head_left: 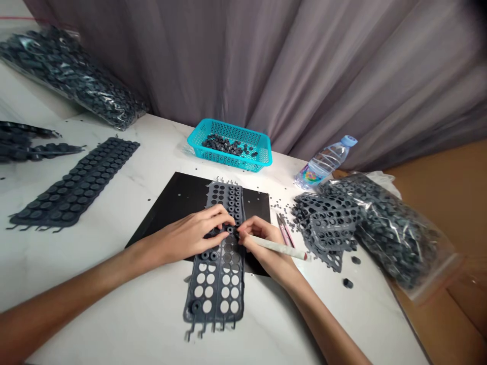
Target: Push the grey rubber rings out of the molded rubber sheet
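Observation:
A dark grey rubber sheet (216, 294) with rows of round holes lies lengthwise in front of me. Several of its holes, mostly in the far half, hold small ringed rubber parts; many near ones show the white table through them. My left hand (198, 230) rests over the sheet's middle, thumb and forefinger closed around a small round rubber part (230, 230). Close beside it, my right hand (268, 241) grips a white pen-shaped tool (281, 247) with a red end. Its working tip is hidden by my fingers. Under the sheet lies a black mat (171, 203).
Small dark pieces fill part of a turquoise basket (229, 129). Pink-handled snips (285, 230), holed rubber scraps (331, 223), a water bottle (323, 162) and a bag of parts (403, 233) are right. Left are a filled sheet (79, 182) and another bag (72, 76).

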The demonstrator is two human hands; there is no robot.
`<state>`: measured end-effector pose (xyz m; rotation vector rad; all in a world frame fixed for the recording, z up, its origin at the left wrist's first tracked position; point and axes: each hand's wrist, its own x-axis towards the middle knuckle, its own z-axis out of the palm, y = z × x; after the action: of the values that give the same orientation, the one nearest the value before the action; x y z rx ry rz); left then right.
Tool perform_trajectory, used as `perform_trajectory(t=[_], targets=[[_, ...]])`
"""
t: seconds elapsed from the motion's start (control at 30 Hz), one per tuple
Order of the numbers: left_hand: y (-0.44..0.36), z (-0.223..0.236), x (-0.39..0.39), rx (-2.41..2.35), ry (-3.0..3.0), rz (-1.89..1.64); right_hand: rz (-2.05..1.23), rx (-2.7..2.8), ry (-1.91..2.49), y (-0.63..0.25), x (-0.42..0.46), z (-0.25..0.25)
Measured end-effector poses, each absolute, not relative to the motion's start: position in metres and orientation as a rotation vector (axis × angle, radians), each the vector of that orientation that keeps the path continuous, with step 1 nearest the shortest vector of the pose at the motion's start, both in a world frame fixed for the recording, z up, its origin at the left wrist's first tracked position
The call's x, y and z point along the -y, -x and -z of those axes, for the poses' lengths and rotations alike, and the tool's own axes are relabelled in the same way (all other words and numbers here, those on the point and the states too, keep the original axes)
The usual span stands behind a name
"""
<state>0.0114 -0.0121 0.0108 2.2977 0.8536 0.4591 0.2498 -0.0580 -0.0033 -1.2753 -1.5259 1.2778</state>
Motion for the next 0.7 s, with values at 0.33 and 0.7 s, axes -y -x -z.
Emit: perform_trajectory(t=[0.33, 0.7], targets=[[-0.010, -0.004, 0.007, -0.784, -2.201, -0.478, -1.273, 1.535, 1.271, -0.251, 0.057, 0.005], [-0.011, 0.004, 0.003, -0.825, -2.199, -0.455, -1.262, 1.538, 1.288, -0.251, 0.057, 0.007]])
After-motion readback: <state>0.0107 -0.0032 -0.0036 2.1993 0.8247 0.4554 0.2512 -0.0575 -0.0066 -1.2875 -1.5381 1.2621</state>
